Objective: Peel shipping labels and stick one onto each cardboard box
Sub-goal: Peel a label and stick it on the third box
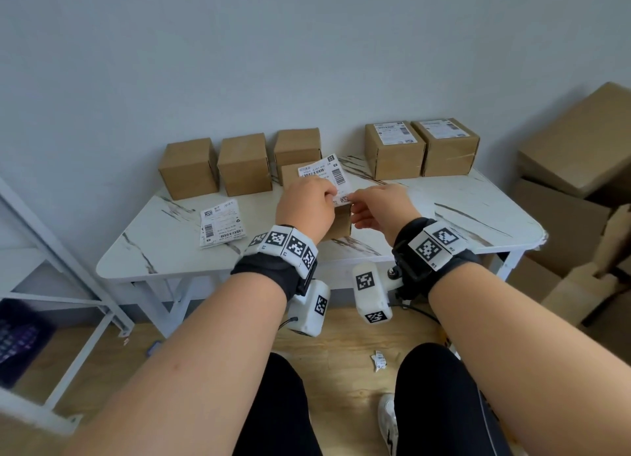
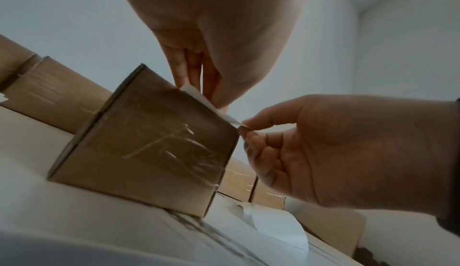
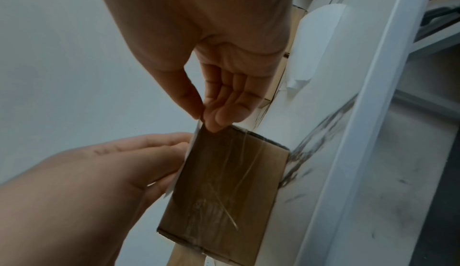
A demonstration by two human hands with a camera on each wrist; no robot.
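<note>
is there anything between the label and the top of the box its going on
Nothing visible. Both the left hand and right hand pinch the label at its near edge, right over the front box; its top face is hidden in the wrist views.

Beyond our hands boxes wall off the back; bare desk lies right of them, labels left.

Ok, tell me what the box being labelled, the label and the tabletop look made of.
The small brown box looks like matte corrugated cardboard, with glossy clear tape streaking its side. The white printed shipping label looks like thin paper, since it bends in both hands' grip. The white grey-veined tabletop has a smooth marble pattern; real stone or printed laminate, I cannot tell.
</note>
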